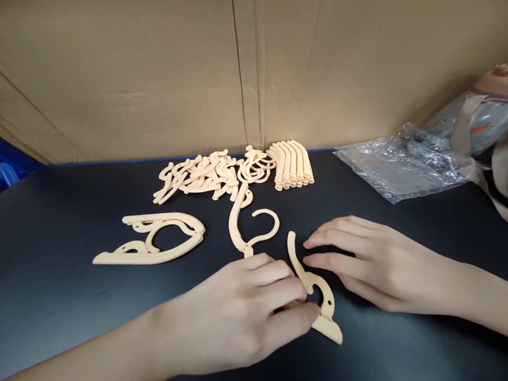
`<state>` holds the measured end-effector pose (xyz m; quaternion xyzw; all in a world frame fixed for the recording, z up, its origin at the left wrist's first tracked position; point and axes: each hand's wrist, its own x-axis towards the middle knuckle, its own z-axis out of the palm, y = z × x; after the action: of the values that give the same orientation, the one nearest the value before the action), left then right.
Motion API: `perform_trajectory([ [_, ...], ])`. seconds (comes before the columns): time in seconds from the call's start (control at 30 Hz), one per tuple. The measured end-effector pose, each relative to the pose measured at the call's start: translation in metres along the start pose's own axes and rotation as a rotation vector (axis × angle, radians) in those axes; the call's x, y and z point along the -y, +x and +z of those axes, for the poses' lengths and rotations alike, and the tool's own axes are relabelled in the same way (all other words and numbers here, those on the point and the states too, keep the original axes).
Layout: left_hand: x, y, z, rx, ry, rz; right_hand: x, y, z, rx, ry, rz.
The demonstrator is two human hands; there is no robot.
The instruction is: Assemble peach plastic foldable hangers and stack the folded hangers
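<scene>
A cream plastic folding hanger (235, 221) lies partly under my left hand (252, 307), whose fingers are closed around its middle. Its curled hook (275, 226) points away from me, and one arm runs up toward the back. The other arm (329, 328) sticks out past my fingertips, with a curved brace (329, 296) on it. A loose-ended slim strip (296, 261) meets that brace near a hole. My right hand (373, 264) hovers just right of this strip, fingers stretched out and holding nothing. The join under my left hand is hidden.
To the left lies a folded hanger (160, 257) without a visible hook. Behind are a jumble of small cream parts (205, 173), a cluster of hooks (255, 167) and stacked arms (292, 164). Clear plastic wrap (390, 166) and a bag (480, 121) sit at right; cardboard (150, 77) stands behind.
</scene>
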<state>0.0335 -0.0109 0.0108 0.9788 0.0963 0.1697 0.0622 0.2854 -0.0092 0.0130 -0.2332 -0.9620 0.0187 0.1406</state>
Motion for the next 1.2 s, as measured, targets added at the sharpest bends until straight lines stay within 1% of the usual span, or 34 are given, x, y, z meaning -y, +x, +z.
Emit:
perform_trajectory([
  [0.1,0.001,-0.001,0.001,-0.033,-0.036,-0.007,0.006,0.000,0.001,0.009,0.084,-0.002],
  [0.13,0.002,-0.001,0.001,-0.066,-0.076,-0.019,0.009,0.000,0.002,0.008,0.105,0.001],
  [0.2,0.004,-0.002,0.001,-0.165,-0.170,-0.086,0.016,-0.001,0.004,-0.011,0.135,0.006],
  [0.27,0.006,-0.003,0.001,-0.278,-0.248,-0.192,0.024,-0.002,0.006,-0.046,0.153,0.012],
  [0.33,0.008,-0.003,-0.001,-0.365,-0.289,-0.320,0.030,-0.002,0.008,-0.076,0.145,0.029],
  [0.4,0.010,-0.003,-0.002,-0.425,-0.298,-0.459,0.035,-0.001,0.008,-0.080,0.119,0.049],
  [0.5,0.012,-0.003,-0.002,-0.484,-0.275,-0.683,0.038,0.001,0.007,-0.072,0.098,0.071],
  [0.57,0.014,-0.003,-0.001,-0.498,-0.267,-0.785,0.038,0.002,0.007,-0.079,0.090,0.077],
  [0.63,0.016,-0.003,0.000,-0.485,-0.290,-0.839,0.038,0.002,0.007,-0.095,0.075,0.061],
  [0.7,0.017,-0.002,0.000,-0.460,-0.342,-0.855,0.040,0.002,0.008,-0.104,0.040,0.035],
  [0.8,0.017,-0.001,0.001,-0.438,-0.420,-0.856,0.044,0.004,0.007,-0.081,-0.021,-0.014],
  [0.93,0.017,0.001,0.002,-0.428,-0.464,-0.859,0.047,0.007,0.004,-0.018,0.012,-0.081],
  [1.03,0.017,0.003,0.001,-0.421,-0.498,-0.909,0.045,0.005,0.003,0.015,-0.002,-0.107],
  [1.13,0.019,0.003,0.002,-0.425,-0.532,-0.949,0.044,0.002,0.004,0.004,-0.021,-0.112],
  [1.2,0.022,0.002,0.003,-0.440,-0.539,-0.940,0.044,0.000,0.006,-0.019,-0.020,-0.118],
])
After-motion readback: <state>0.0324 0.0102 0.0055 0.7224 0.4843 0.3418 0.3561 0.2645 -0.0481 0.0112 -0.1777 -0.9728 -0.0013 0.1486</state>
